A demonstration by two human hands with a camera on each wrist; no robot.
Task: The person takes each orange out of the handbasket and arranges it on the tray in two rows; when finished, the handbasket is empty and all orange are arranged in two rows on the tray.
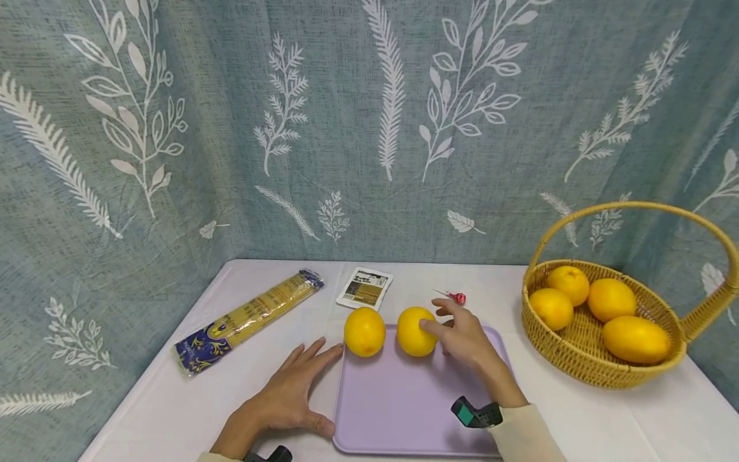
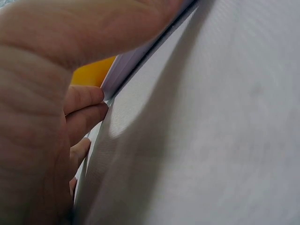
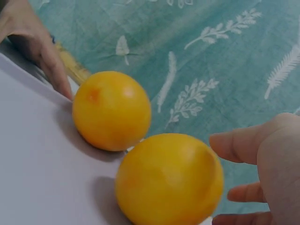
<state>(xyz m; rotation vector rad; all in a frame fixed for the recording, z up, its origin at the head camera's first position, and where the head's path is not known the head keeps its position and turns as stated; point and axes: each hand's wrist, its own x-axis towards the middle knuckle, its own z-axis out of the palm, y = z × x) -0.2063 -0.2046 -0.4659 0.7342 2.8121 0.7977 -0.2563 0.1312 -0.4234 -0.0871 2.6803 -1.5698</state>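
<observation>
Two round yellow-orange fruits, which look like oranges, sit at the far side of a lilac tray (image 1: pixel 398 398): a left orange (image 1: pixel 364 332) by the corner and a right orange (image 1: pixel 416 332) beside it. My right hand (image 1: pixel 462 337) is at the right orange's right side, thumb at its surface and fingers spread apart; whether the thumb touches cannot be told. In the right wrist view the fingers stand off from that orange (image 3: pixel 168 180). My left hand (image 1: pixel 291 391) lies spread along the tray's left edge, thumb and fingertips against the rim.
A wicker basket (image 1: pixel 583 369) with several yellow fruits stands at the right. Spaghetti in a long packet (image 1: pixel 248 321) lies at the left. A flat white packet (image 1: pixel 365 288) and a red-wrapped lollipop (image 1: pixel 458 298) lie behind the tray. A patterned curtain (image 1: pixel 346 128) hangs behind the table.
</observation>
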